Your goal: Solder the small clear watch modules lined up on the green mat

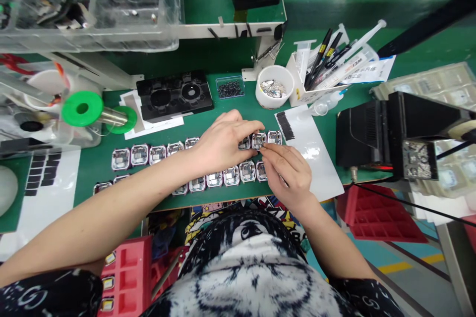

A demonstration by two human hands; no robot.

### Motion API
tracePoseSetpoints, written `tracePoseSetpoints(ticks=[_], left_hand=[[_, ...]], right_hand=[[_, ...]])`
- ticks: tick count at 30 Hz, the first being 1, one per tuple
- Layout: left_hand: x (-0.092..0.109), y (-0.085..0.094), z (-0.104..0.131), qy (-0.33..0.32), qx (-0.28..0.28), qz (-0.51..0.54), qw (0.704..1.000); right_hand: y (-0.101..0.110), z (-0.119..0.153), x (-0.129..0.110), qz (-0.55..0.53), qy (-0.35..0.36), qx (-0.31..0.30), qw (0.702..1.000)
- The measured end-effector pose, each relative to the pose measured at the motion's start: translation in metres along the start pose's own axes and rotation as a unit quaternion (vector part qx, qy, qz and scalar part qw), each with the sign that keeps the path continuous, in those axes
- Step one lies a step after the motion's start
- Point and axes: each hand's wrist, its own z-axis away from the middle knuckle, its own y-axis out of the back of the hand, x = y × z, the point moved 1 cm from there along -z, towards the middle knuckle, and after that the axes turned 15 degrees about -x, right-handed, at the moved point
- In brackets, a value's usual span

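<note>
Green covers the worktop (238, 104), where two rows of small square electronic modules (121, 159) lie, partly hidden under the left forearm. The left hand (228, 141) reaches in from the side, its forefinger and thumb clamped on the upper and lower edges of one module in the upper row, the worked module (259, 140), which sits between two neighbours near the right end of that row. The right hand (288, 173) comes in close beside the left, fingertips drawn together at the lower right corner of the same module (whether they pinch anything tiny, I cannot tell). Beyond the hands stand a white round tub (274, 100) of small metal parts and, just beside it, a white box (305, 96) packed with pens and syringes. A shallow clear tray (241, 82) of tiny dark pieces lies to the left of the tub, and a black fixture (174, 95) with two round recesses lies further left on white paper. Next to that is a spool (82, 108) of wire with green flanges. Right of the modules, a white sheet (316, 153) carries a row of thin black strips (285, 126); a black device (362, 133) stands beyond it.
</note>
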Motion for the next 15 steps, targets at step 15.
tracePoseSetpoints(ticks=[15], left_hand=[[0.0001, -0.0002, -0.0008, 0.000, -0.004, -0.008, 1.000]], right_hand=[[-0.0020, -0.0025, 0.0010, -0.010, 0.000, -0.036, 0.999]])
